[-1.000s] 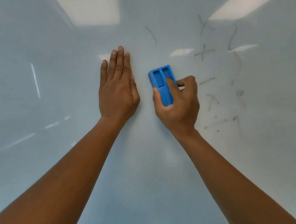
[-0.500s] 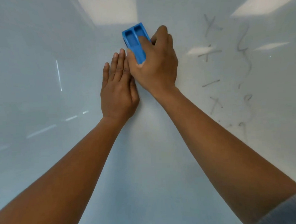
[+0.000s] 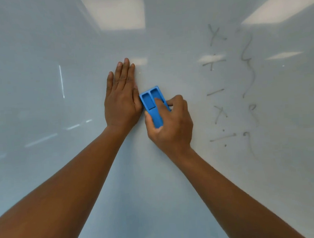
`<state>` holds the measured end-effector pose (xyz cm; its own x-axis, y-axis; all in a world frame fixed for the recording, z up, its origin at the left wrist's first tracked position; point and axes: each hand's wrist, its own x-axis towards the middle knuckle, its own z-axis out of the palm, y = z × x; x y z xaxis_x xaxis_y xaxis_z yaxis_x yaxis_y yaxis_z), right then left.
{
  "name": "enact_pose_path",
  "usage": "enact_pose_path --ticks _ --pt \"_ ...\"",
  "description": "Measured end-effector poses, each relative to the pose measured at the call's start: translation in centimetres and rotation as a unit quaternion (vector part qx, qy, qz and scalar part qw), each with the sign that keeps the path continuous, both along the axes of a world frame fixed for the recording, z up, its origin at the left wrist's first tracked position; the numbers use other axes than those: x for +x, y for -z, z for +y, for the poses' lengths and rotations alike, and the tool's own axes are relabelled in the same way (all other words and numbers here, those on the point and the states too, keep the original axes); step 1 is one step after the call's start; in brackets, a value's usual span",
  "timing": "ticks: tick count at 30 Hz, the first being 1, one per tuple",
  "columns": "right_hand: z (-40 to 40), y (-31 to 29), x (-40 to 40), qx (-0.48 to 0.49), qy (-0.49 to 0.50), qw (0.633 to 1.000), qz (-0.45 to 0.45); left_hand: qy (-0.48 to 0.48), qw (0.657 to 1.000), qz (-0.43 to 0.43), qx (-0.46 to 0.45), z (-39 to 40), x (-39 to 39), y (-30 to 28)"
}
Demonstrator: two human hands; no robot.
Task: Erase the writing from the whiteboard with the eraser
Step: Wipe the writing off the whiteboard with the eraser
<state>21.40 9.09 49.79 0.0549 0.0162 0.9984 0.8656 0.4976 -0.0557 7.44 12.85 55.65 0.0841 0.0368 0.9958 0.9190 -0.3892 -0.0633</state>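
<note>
So the blue eraser (image 3: 152,105) is sitting flat against the whiteboard (image 3: 38,52), roughly in the middle of the scene. Its long axis runs mostly up-down with a slight lean, top end tipped a bit to the left, bottom end tucked into the palm. The back of it faces out and you can see two long rectangular recesses side by side running the same way as the body.

The right hand (image 3: 171,125) has its grip closed around the lower half of the eraser: thumb on the left edge, index finger lying on top over the right recess, the other fingers curled along the right side.

The left hand (image 3: 123,100) is pressed flat on the board just left of the eraser, fingers straight, together and pointing up, holding nothing. Its thumb-side edge is right up against the eraser's left edge, looks like touching.

The leftover writing (image 3: 215,63) is well off to the right: faint grey x's, a plus, dashes and a squiggly line (image 3: 248,63) farther right. Ceiling light reflections (image 3: 114,13) show across the top of the board.
</note>
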Motion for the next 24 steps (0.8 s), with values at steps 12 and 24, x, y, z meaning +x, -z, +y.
enact_pose_path --ticks 12,24 --pt "1.2 -8.1 5.9 0.034 0.044 0.989 0.137 -0.009 0.999 -0.048 0.008 0.0 2.0 0.1" --pt "1.0 -11.6 13.2 0.015 0.092 0.986 0.138 -0.016 0.999 -0.025 -0.013 -0.1 6.3 -1.1"
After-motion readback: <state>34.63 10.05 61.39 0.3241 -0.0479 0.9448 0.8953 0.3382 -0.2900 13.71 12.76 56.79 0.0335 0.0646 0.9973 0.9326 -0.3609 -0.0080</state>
